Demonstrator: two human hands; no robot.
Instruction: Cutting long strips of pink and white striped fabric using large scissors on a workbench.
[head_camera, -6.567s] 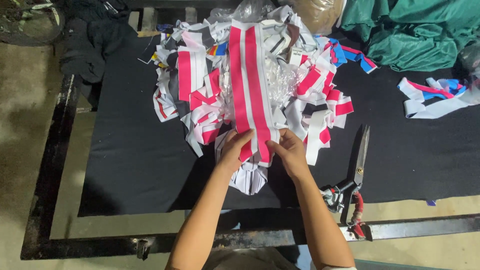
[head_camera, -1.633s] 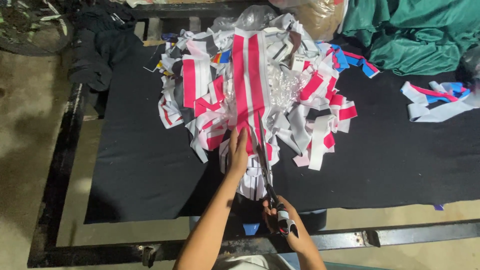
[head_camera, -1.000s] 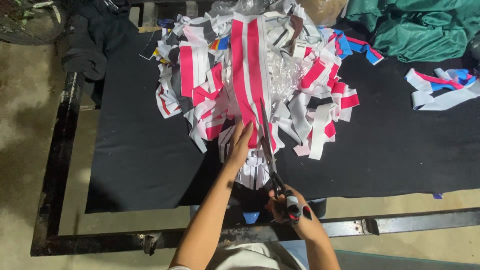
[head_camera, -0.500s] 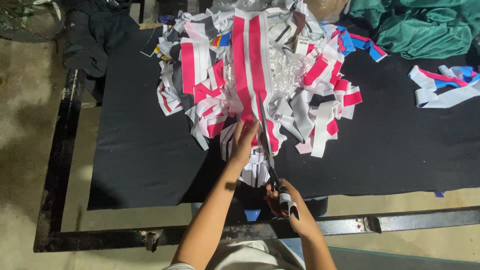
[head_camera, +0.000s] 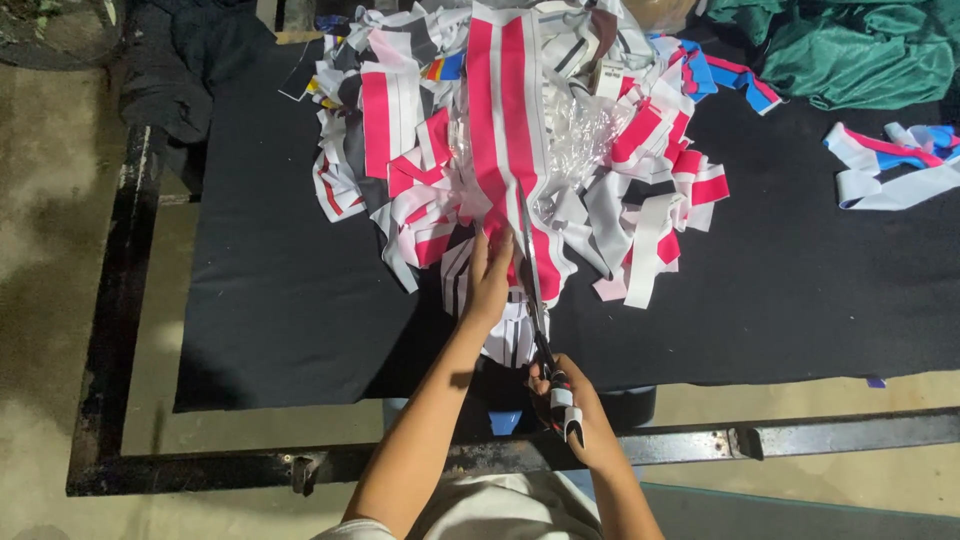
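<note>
left hand (head_camera: 490, 280) grip flat, pressing pink-and-white striped fabric strip (head_camera: 505, 120) | right hand (head_camera: 575, 420) grip clenched on scissors (head_camera: 530, 275) | blades along strip | black-covered bench (head_camera: 270, 300)

A black cloth (head_camera: 280, 300) covered the table (head_camera: 110, 300). Pink and white strips (head_camera: 640, 210) lay piled near its far edge.

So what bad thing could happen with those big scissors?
The left hand presses the pink and white striped cloth right beside the scissors blades, so a finger might get nicked. The loose strips piled around could also slip under the blades and get cut by mistake. The right hand works the handles.
</note>
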